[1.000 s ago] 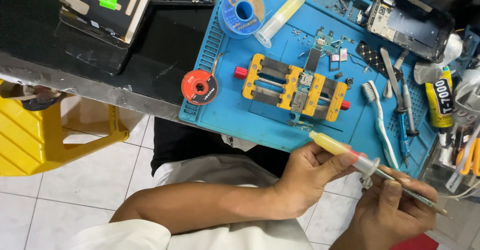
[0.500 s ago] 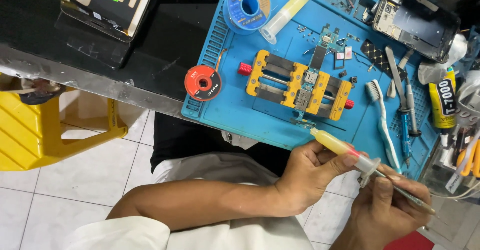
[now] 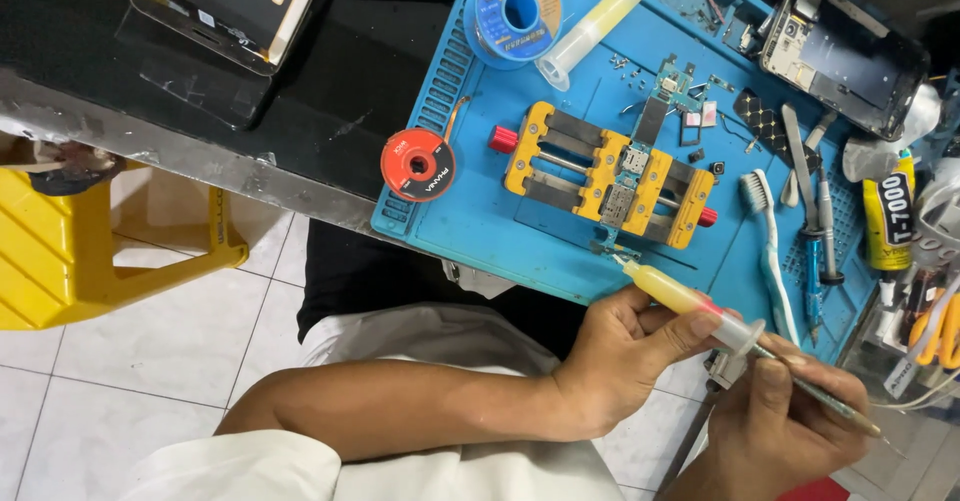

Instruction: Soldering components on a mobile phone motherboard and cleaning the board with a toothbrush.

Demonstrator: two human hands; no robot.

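While both hands clamp the clear plastic syringe of yellow paste [image 3: 690, 306] | left hand [image 3: 620, 361] on barrel, right hand [image 3: 790, 421] on plunger | nozzle at yellow metal board clamp [image 3: 610, 176] on blue silicone mat [image 3: 480, 221] | risk: overpressing could flood the small circuit board [image 3: 635, 166]

Your left hand [image 3: 625, 361] curls palm-up at lower centre, thumb and fingers pinched, bare forearm reaching in from the left. Your right hand [image 3: 790, 426] sits just beside it, fingers closed in a grip.

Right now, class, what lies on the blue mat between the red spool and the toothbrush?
In the head view, the yellow clamp fixture holding a small circuit board sits between the red spool and the toothbrush on the blue mat.
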